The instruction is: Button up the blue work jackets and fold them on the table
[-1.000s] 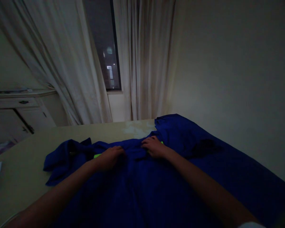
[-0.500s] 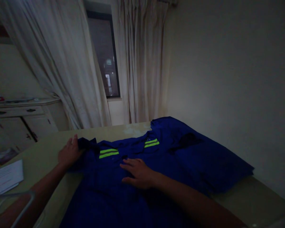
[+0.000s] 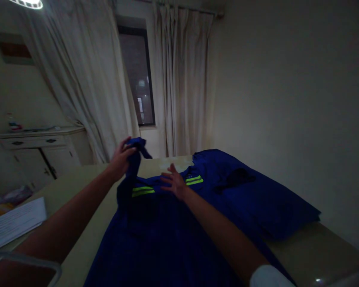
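A dark blue work jacket (image 3: 155, 235) with two lime-green striped patches lies spread over the table. My left hand (image 3: 121, 159) grips a piece of it at the far left, perhaps a sleeve or collar end, and holds that piece raised above the tabletop. Over the upper middle of the jacket, between the two patches, my right hand (image 3: 175, 183) has its fingers spread and holds nothing. Whether it touches the cloth I cannot tell. More blue cloth (image 3: 263, 199) reaches across the right side of the table.
Printed papers (image 3: 18, 223) lie on the table (image 3: 89, 179) at the left, with a pale bent tube or wire (image 3: 32, 259) at the lower left. Behind are a white cabinet (image 3: 32, 159), curtains (image 3: 182, 79) and a window (image 3: 137, 75). A bare wall (image 3: 287, 99) borders the right.
My left hand has lifted the left part of the jacket up and to the right. My right hand has moved upward, away from the jacket's middle. The view has tilted up a little.
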The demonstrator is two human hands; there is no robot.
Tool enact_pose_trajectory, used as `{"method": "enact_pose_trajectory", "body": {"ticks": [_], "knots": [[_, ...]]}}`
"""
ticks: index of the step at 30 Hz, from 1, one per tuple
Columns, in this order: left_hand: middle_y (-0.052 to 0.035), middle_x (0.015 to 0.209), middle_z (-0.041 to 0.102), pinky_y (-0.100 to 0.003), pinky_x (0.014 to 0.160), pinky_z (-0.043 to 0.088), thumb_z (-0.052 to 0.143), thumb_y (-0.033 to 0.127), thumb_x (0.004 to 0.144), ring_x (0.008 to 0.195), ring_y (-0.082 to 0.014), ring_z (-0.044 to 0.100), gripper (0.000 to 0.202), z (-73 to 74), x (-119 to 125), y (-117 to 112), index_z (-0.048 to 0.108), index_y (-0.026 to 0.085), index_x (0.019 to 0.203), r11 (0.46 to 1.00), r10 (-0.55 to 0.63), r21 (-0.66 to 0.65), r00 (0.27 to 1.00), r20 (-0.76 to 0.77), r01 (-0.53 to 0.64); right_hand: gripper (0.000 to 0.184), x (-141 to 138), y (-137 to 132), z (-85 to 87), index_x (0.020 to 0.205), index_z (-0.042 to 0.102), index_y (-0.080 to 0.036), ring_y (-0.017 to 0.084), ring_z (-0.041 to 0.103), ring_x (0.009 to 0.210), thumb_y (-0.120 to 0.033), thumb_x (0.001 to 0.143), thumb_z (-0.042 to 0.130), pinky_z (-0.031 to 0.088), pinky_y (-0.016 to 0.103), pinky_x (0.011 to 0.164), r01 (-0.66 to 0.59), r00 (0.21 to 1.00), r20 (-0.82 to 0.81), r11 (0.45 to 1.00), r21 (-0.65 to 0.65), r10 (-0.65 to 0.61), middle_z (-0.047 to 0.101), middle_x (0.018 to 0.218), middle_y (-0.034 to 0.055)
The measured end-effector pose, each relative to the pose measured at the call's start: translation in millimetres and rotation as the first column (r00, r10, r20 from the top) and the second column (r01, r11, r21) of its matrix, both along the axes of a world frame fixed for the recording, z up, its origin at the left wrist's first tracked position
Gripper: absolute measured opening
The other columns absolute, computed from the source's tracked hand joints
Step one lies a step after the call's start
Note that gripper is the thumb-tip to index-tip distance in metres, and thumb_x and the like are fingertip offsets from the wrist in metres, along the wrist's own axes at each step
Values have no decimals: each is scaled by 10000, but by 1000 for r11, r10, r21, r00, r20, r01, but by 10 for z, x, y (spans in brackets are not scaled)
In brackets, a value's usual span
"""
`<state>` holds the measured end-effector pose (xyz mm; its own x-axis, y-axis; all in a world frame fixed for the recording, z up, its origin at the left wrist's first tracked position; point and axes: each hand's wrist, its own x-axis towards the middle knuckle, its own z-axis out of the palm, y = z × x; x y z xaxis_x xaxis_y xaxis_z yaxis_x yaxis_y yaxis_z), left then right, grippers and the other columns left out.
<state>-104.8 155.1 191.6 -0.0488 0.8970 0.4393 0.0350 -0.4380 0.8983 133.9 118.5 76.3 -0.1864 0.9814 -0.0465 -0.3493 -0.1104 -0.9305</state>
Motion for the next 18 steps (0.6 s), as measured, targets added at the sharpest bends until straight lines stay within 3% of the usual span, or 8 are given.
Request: {"method": "enact_pose_trajectory", "body": {"ticks": [2, 4, 7, 9, 10, 12, 14, 18], "knots": [[-90, 1549, 544, -514, 1110, 495, 817, 380, 757, 1423, -325, 512, 922, -82, 242, -81, 396, 362, 1577, 972, -211, 55, 951, -225, 228, 814, 165, 251, 188, 1436, 516, -233, 297, 686, 1175, -829, 882, 520, 589, 543, 923, 48, 968, -241, 996, -76, -65, 668, 1335, 142], [-117, 1651, 414, -511, 1157, 444, 791, 447, 799, 1493, -324, 428, 966, -335, 301, -154, 304, 344, 1627, 939, -260, 74, 832, -490, 337, 698, 441, 410, 223, 1288, 621, -195, 285, 724, 1060, -746, 860, 632, 617, 483, 868, 189, 938, -279, 978, -86, -205, 735, 1174, 126], [-197, 1625, 430, -561, 1200, 366, 706, 555, 815, 1467, -369, 455, 964, -983, 103, -225, 323, 210, 1629, 990, -22, 73, 658, -753, 117, 488, 920, 492, 32, 1154, 657, -171, 236, 733, 921, -376, 748, 835, 621, 363, 818, 577, 812, -53, 814, -74, -581, 763, 996, 74], [-244, 1641, 387, -629, 1201, 318, 753, 611, 718, 1491, -453, 396, 1098, -1490, -125, -271, 331, 167, 1630, 996, 54, 15, 463, -885, -88, 593, 1201, 490, -137, 1189, 628, -167, 218, 721, 874, -161, 634, 839, 612, 328, 799, 719, 695, 81, 693, -57, -715, 754, 967, 51], [-251, 1663, 340, -648, 1197, 307, 743, 635, 712, 1500, -476, 372, 1113, -1727, -246, -299, 329, 169, 1635, 988, 50, -12, 383, -922, -157, 660, 1319, 484, -206, 1221, 611, -169, 219, 716, 876, -107, 599, 823, 608, 325, 798, 739, 673, 107, 671, -59, -732, 749, 977, 48], [-220, 1684, 312, -633, 1223, 265, 592, 675, 838, 1517, -437, 366, 952, -2105, -482, -364, 354, 210, 1633, 980, -2, -63, 304, -953, -189, 730, 1511, 470, -294, 1287, 580, -179, 230, 710, 913, -100, 595, 800, 603, 335, 805, 754, 650, 170, 656, -24, -741, 743, 1035, 62], [-147, 1705, 286, -610, 1258, 196, 421, 631, 950, 1552, -364, 320, 754, -2311, -694, -417, 386, 291, 1622, 977, -60, -109, 257, -964, -182, 755, 1653, 448, -334, 1351, 549, -172, 252, 703, 990, -142, 633, 783, 589, 351, 845, 753, 583, 360, 651, 97, -728, 727, 1128, 103], [-42, 1697, 305, -669, 1252, 69, 396, 464, 967, 1589, -334, 220, 579, -2303, -935, -406, 516, 408, 1530, 985, -129, -144, 142, -981, -99, 749, 1817, 355, -392, 1403, 520, -116, 304, 699, 1063, -116, 685, 732, 536, 382, 924, 536, 267, 830, 791, 295, -491, 711, 1155, 171]]}}
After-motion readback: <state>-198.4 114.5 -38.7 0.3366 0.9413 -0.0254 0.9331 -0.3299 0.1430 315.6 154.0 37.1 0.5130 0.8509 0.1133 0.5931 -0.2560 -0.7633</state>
